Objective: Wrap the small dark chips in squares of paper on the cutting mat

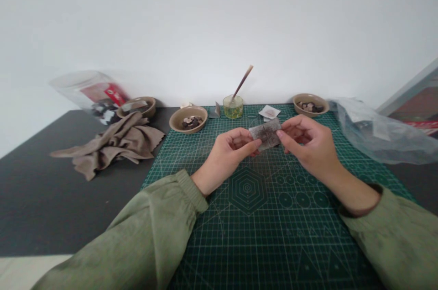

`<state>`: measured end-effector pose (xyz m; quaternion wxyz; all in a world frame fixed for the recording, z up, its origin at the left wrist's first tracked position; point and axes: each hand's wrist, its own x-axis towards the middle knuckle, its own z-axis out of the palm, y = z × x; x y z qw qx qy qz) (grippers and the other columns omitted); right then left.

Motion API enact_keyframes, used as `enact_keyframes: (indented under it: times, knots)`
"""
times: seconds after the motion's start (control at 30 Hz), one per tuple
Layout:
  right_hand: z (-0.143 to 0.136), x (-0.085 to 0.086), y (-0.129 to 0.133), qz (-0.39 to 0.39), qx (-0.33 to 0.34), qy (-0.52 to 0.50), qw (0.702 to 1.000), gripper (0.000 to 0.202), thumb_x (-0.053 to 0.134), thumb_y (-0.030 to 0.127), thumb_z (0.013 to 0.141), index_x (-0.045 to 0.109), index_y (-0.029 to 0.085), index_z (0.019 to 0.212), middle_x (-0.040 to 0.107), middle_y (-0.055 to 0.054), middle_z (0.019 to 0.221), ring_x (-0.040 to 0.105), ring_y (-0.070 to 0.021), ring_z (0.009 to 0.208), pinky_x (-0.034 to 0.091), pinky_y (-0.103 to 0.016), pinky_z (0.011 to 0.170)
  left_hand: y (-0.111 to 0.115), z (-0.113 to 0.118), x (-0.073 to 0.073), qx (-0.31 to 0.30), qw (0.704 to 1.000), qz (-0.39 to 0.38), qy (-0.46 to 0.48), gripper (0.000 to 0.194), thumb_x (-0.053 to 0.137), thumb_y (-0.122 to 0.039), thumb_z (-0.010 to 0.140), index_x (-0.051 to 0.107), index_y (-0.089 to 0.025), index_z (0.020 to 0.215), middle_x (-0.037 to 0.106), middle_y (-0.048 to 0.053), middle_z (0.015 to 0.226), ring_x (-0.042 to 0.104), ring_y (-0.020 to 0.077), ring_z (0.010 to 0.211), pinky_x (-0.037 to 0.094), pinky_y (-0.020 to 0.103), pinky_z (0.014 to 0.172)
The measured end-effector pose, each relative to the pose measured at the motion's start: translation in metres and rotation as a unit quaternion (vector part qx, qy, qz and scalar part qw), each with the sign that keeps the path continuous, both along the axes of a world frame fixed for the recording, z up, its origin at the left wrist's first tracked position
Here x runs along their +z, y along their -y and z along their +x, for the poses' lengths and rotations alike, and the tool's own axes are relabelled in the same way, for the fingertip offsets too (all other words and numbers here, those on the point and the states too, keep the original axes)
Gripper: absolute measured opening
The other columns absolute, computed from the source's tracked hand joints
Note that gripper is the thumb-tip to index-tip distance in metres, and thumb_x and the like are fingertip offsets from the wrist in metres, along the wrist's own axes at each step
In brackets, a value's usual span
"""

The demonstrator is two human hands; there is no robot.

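A small grey, dark-mottled rectangular piece, flat and slightly see-through like a thin packet, is held up above the green cutting mat. My left hand pinches its left edge between thumb and fingers. At the right edge, my right hand grips it the same way. Just behind the hands, a white square paper with a small pinkish patch lies on the mat. Farther back stands a glass jar with a yellow-green pattern, a brush leaning in it.
Brown bowls with dark and pale bits stand at the back left and right. A crumpled brown cloth covers part of the black table. Clear plastic bags lie at both sides. A white wall rises behind.
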<state>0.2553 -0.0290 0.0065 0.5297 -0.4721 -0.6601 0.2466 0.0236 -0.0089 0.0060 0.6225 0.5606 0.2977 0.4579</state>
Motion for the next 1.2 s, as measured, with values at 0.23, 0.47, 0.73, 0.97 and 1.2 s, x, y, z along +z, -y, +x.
enact_keyframes:
  times: [0.23,0.47,0.73,0.97,1.2]
  knots:
    - [-0.0036,0.0031,0.0039,0.050,-0.017,0.023,0.998,0.015,0.084,0.032,0.096,0.071,0.026,0.102,0.066,0.004,0.066,0.062,-0.0164,0.054,0.047,-0.032,0.052,-0.0016,0.0001,-0.0063,-0.005,1.000,-0.018,-0.014,0.032,0.093,-0.035,0.089,0.070,-0.014,0.090,0.080,0.003,0.080,0.075,0.0136,0.073,0.061,0.025,0.075]
    - [-0.0039,0.0027,0.0020,0.051,-0.011,0.035,0.998,0.014,0.083,0.033,0.097,0.071,0.026,0.101,0.065,0.004,0.065,0.062,-0.0159,0.055,0.048,-0.031,0.053,0.0008,-0.0005,-0.0002,-0.036,0.999,-0.010,-0.013,0.029,0.088,-0.038,0.095,0.076,-0.013,0.104,0.082,0.005,0.086,0.078,0.0151,0.077,0.063,0.025,0.076]
    - [-0.0055,0.0002,-0.0009,-0.014,0.012,-0.005,1.000,0.022,0.086,0.038,0.095,0.072,0.024,0.105,0.070,0.002,0.074,0.064,-0.0150,0.055,0.046,-0.027,0.046,0.0008,0.0008,-0.0012,-0.019,0.999,-0.042,-0.015,0.033,0.089,-0.042,0.093,0.080,-0.013,0.106,0.085,0.008,0.095,0.082,0.0190,0.082,0.067,0.028,0.078]
    - [-0.0058,0.0060,0.0040,0.196,0.048,0.130,0.971,0.008,0.079,0.017,0.097,0.076,0.025,0.096,0.076,-0.005,0.103,0.069,-0.0169,0.076,0.055,-0.031,0.057,0.0020,0.0003,-0.0020,-0.033,0.997,-0.062,0.010,0.032,0.090,-0.041,0.093,0.080,-0.012,0.105,0.086,0.010,0.098,0.084,0.0218,0.092,0.068,0.031,0.085]
    - [-0.0062,0.0039,0.0057,0.168,0.031,0.159,0.972,0.002,0.076,0.026,0.101,0.075,0.027,0.102,0.079,-0.005,0.099,0.073,-0.0196,0.076,0.058,-0.033,0.061,0.0026,0.0004,-0.0023,-0.036,0.998,-0.045,0.002,0.035,0.089,-0.047,0.092,0.081,-0.014,0.104,0.086,0.010,0.102,0.083,0.0225,0.094,0.066,0.033,0.088]
